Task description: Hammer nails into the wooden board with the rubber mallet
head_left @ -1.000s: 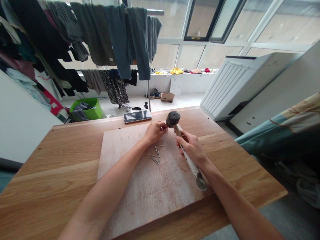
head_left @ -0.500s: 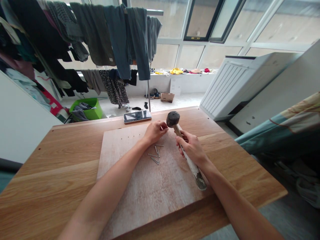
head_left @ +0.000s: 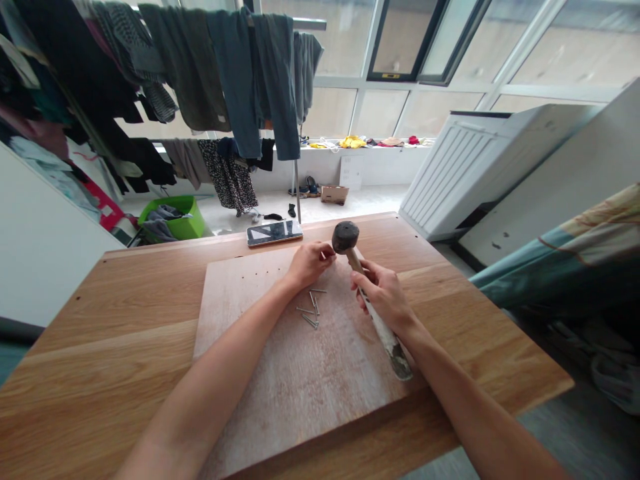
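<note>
My right hand [head_left: 383, 291] is wrapped round the wooden handle of a rubber mallet [head_left: 346, 238]. The mallet's black head is raised just right of my left hand [head_left: 311, 263], and its handle slopes down toward me. My left hand is pinched close to the far part of a pale wooden board [head_left: 280, 387]; whatever its fingertips hold is too small and hidden to name. Several loose nails [head_left: 315, 308] lie on the board beside my left wrist. A row of small dark spots [head_left: 257, 274] runs along the board's far left part.
Under the board is a wooden table [head_left: 135, 340]. A phone [head_left: 275, 233] lies at its far edge. Beyond stand a green basket [head_left: 187, 220] with clothes, a drying rack with hanging clothes [head_left: 235, 80], a cardboard box [head_left: 334, 195] and a white ribbed appliance [head_left: 450, 167].
</note>
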Demonstrator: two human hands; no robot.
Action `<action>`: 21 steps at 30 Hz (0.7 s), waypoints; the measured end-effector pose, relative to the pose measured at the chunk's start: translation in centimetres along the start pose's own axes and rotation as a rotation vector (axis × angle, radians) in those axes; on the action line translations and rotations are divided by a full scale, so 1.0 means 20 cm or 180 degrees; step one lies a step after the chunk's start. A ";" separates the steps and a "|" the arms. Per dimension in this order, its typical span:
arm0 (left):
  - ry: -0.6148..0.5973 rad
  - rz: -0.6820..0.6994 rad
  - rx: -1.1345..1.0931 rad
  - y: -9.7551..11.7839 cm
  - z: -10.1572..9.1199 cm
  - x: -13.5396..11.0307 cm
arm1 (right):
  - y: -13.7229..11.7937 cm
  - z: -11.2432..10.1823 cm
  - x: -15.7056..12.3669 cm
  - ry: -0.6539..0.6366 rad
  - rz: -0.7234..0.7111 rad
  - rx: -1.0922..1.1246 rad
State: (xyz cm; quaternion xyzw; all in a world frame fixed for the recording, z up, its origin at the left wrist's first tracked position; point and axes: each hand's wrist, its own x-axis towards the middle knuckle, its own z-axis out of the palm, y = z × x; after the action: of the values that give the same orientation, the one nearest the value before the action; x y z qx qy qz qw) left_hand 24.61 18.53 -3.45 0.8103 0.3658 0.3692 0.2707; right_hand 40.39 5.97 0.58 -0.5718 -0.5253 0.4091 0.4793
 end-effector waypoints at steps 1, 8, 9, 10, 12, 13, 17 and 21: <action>0.0010 -0.0004 0.0016 0.00 0.00 0.00 | -0.01 0.00 0.00 0.0036 -0.0028 0.0077; 0.0033 -0.0022 0.0039 0.00 0.01 0.00 | -0.02 0.00 -0.01 0.0072 -0.0001 0.0137; 0.0026 -0.0019 0.0021 -0.01 0.01 0.00 | -0.01 0.00 0.00 0.0036 0.0010 0.0053; 0.0019 -0.0015 0.0002 -0.01 0.01 0.00 | -0.01 0.00 0.00 0.0003 0.0016 -0.0028; 0.0009 -0.0007 -0.0032 -0.01 0.01 0.00 | 0.00 0.00 0.00 -0.0028 0.0016 -0.0140; 0.0007 -0.0003 -0.0043 -0.01 0.01 0.00 | 0.01 -0.01 0.01 -0.0029 0.0016 -0.0161; 0.0012 0.0011 -0.0063 -0.02 0.01 0.00 | 0.00 -0.01 0.00 -0.0020 0.0029 -0.0145; 0.0026 0.0024 -0.0050 -0.02 0.01 0.00 | -0.01 0.00 0.00 -0.0024 0.0062 -0.0117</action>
State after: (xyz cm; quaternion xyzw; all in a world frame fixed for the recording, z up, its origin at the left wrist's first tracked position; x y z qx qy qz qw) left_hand 24.67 18.71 -3.77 0.8080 0.3609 0.3764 0.2742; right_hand 40.44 6.03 0.71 -0.5841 -0.5290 0.4062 0.4627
